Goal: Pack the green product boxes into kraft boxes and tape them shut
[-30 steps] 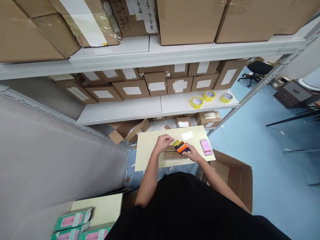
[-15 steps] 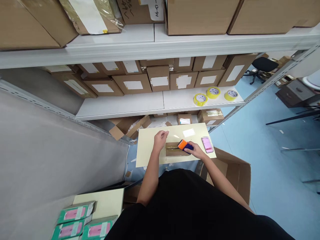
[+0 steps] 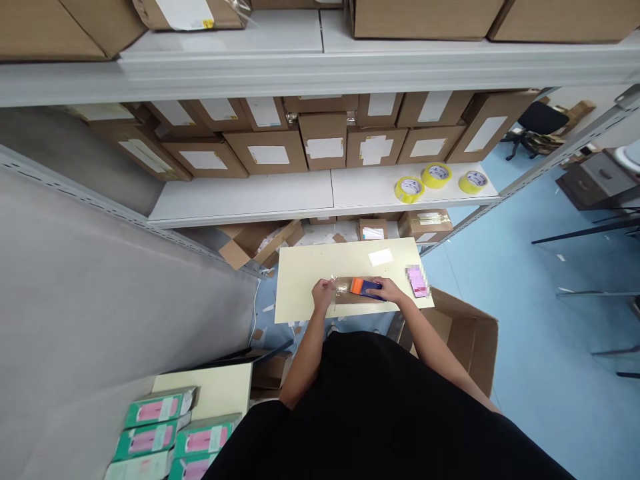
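A small cardboard box (image 3: 357, 299) lies on the cream tabletop (image 3: 303, 260). My right hand (image 3: 389, 291) is closed around an orange and dark blue tape dispenser (image 3: 369, 288), which rests on or just over the box top. A shiny strip of clear packing tape (image 3: 343, 287) stretches from the dispenser's orange end to the box's left end. There my left hand (image 3: 324, 294) pinches the tape's loose end, fingers pressed together. A white label sheet (image 3: 381, 257) lies behind the box. To the right is a pink phone-like item (image 3: 418, 281), partly blurred out.
Shelving (image 3: 240, 200) behind the table carries labelled cardboard boxes and yellow tape rolls (image 3: 410, 189). An open carton (image 3: 470, 333) stands at the right, another box (image 3: 260, 245) at the back left. Green and pink packages (image 3: 155, 410) sit on a side table at lower left.
The dispenser has swung flatter along the box, its orange end now pointing left. My left hand has come down to the box's left end, and tape now spans the gap between the hands.
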The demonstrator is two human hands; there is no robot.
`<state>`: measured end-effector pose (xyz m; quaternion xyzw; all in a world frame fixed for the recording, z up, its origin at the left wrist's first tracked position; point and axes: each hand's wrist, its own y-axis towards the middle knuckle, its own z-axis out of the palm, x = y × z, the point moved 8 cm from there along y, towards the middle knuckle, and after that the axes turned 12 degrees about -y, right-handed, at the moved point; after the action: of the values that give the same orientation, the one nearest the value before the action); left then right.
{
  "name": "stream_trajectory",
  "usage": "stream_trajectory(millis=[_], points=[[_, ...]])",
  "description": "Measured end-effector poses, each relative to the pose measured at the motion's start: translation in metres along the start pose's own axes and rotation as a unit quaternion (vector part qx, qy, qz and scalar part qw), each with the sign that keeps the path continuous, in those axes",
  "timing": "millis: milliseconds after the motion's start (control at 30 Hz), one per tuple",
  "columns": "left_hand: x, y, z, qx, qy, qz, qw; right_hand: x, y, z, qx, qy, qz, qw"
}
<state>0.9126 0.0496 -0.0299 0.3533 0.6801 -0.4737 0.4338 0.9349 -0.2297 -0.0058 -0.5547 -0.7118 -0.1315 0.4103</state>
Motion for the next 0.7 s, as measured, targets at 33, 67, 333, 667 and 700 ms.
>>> stream_trajectory(millis=[33, 67, 333, 667, 700], points=[[0.010, 0.000, -0.001, -0.004, -0.012, -0.016, 1.000, 0.000, 0.003, 0.003, 0.000, -0.011, -0.001, 1.000], [0.019, 0.001, -0.002, -0.008, -0.024, -0.031, 0.999, 0.000, 0.005, 0.005, 0.000, -0.022, -0.002, 1.000], [0.062, 0.005, -0.015, -0.047, -0.015, -0.052, 0.997, 0.011, 0.017, 0.016, 0.051, -0.174, 0.002, 0.983], [0.110, 0.008, -0.006, -0.036, -0.013, -0.154, 0.987, 0.026, 0.023, 0.020, 0.103, -0.259, 0.018, 0.960], [0.113, 0.009, -0.002, -0.025, -0.010, -0.165, 0.986, 0.026, 0.023, 0.020, 0.106, -0.260, 0.020, 0.960]])
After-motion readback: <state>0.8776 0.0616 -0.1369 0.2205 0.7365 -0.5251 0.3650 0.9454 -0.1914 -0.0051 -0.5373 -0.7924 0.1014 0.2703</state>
